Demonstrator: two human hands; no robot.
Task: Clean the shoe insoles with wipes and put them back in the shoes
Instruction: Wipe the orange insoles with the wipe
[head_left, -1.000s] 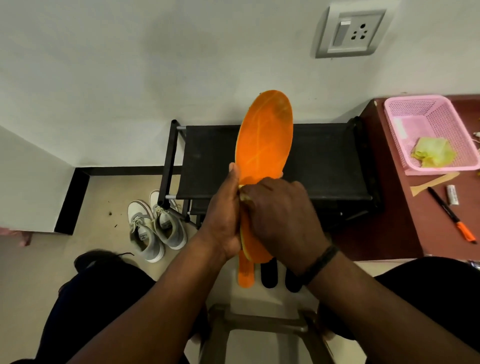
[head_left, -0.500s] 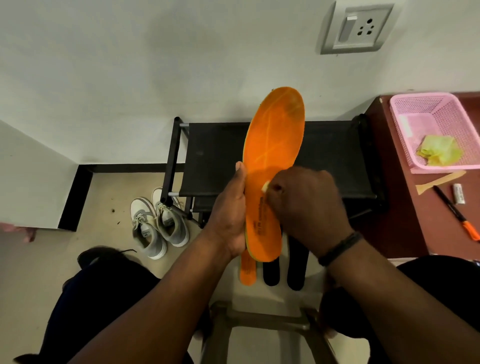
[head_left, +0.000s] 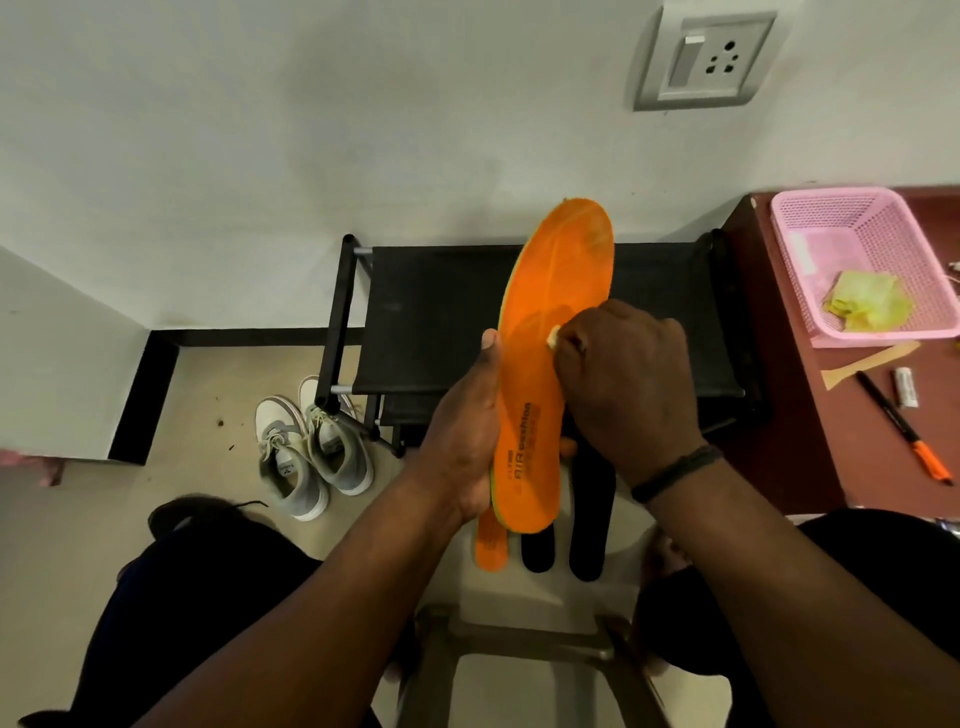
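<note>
The person is sitting and holding an orange insole (head_left: 550, 364) upright in front of a black shoe rack (head_left: 441, 317). The left hand (head_left: 462, 441) is gripping the insole's left edge near the heel, thumb lying up along the side. The right hand (head_left: 628, 379) is curled over a small pale wipe (head_left: 554, 339), pinching it and pressing it onto the insole's face about halfway up; most of the wipe is hidden under the fingers.

Below the raised insole, a second orange insole (head_left: 489, 545) and two black insoles (head_left: 589, 519) are lying side by side, their upper parts blocked from sight by the hands and the held insole. What they are lying on I cannot tell.

To the left, a pair of grey and white sneakers (head_left: 311, 452) is standing on the floor, just beside the rack's leg. To the right, a brown table (head_left: 810, 457) is carrying a pink basket (head_left: 810, 244) with a crumpled yellow-green wipe (head_left: 867, 306) inside. Near the basket are lying a tan strip (head_left: 867, 358), a small white tube (head_left: 905, 387) and a black pen with an orange cap (head_left: 904, 428). A grey wall socket (head_left: 706, 60) is sitting on the white wall above.
</note>
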